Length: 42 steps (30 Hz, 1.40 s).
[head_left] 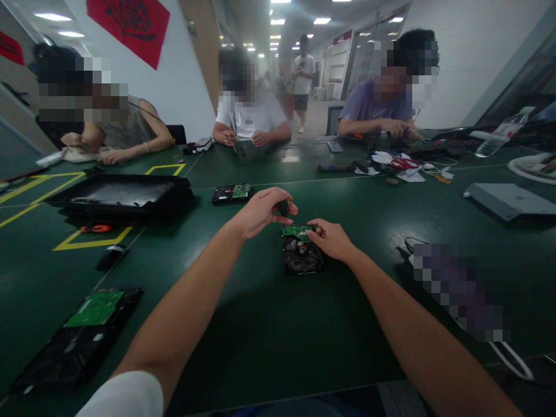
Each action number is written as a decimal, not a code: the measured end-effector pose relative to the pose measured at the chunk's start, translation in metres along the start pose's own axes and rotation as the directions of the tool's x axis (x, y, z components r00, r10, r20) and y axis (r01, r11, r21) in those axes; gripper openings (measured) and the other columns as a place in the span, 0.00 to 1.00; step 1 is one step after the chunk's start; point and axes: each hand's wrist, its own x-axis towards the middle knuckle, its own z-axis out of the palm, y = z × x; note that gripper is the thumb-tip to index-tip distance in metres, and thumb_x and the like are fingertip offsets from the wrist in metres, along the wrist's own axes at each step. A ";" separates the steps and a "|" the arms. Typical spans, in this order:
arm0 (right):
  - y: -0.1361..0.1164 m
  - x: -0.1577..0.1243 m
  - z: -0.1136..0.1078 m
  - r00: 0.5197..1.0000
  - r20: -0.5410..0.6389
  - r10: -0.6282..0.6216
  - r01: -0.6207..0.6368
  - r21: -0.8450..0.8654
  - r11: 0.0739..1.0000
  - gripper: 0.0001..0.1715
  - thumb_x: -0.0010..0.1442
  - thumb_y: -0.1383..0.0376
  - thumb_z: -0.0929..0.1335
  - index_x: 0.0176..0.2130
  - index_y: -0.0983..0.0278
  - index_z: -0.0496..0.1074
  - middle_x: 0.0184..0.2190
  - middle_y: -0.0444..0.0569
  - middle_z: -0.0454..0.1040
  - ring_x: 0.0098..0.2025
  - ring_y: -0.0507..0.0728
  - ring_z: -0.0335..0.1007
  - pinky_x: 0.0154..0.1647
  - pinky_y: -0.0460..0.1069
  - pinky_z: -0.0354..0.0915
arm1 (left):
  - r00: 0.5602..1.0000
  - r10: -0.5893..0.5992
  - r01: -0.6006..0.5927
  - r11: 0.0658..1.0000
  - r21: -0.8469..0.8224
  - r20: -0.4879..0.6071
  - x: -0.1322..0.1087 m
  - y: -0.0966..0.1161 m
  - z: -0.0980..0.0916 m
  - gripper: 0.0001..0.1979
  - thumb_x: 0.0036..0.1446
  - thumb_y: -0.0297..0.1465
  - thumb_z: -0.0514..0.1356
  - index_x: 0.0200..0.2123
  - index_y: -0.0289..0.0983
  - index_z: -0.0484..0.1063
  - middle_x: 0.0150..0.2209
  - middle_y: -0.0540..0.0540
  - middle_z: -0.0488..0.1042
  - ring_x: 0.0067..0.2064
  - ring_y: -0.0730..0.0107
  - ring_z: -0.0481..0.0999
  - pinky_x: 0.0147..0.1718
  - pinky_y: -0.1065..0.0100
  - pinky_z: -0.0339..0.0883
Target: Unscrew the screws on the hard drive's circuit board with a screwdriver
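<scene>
A black hard drive lies flat on the green table in front of me, with a green circuit board across its far end. The fingers of my right hand pinch the right side of that board. Just above and left of the drive, my left hand is raised, holding a small dark green piece between thumb and fingers. The piece is too small to make out fully.
Another drive lies beyond my left hand, and a larger one at the near left. A black tray stands at the left, a grey metal box at the right. Several people sit across the table.
</scene>
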 end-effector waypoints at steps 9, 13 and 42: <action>0.004 0.001 0.003 1.000 -0.004 -0.009 0.009 -0.014 1.000 0.21 0.68 0.53 0.67 0.55 0.60 0.74 0.28 0.43 0.74 0.29 0.52 0.67 0.31 0.47 0.57 | 1.000 -0.017 0.018 0.998 0.067 -0.010 -0.001 0.006 -0.006 0.11 0.57 0.37 0.62 0.35 0.34 0.78 0.41 0.40 0.78 0.43 0.62 0.76 0.39 0.60 0.78; 0.005 0.001 0.003 1.000 -0.005 -0.018 0.018 -0.017 1.000 0.21 0.68 0.53 0.67 0.55 0.60 0.74 0.29 0.43 0.74 0.29 0.52 0.67 0.31 0.47 0.57 | 0.997 0.004 0.007 0.987 0.158 -0.073 -0.003 0.011 -0.010 0.13 0.58 0.38 0.63 0.38 0.34 0.80 0.41 0.39 0.78 0.42 0.62 0.77 0.37 0.63 0.78; 0.002 0.000 0.001 1.000 0.002 -0.005 0.005 -0.015 1.000 0.20 0.68 0.54 0.67 0.55 0.60 0.74 0.31 0.44 0.76 0.31 0.53 0.69 0.33 0.48 0.57 | 0.998 0.032 -0.030 0.998 0.047 -0.051 0.001 -0.001 0.000 0.10 0.60 0.37 0.61 0.37 0.35 0.72 0.38 0.37 0.80 0.42 0.58 0.80 0.37 0.60 0.77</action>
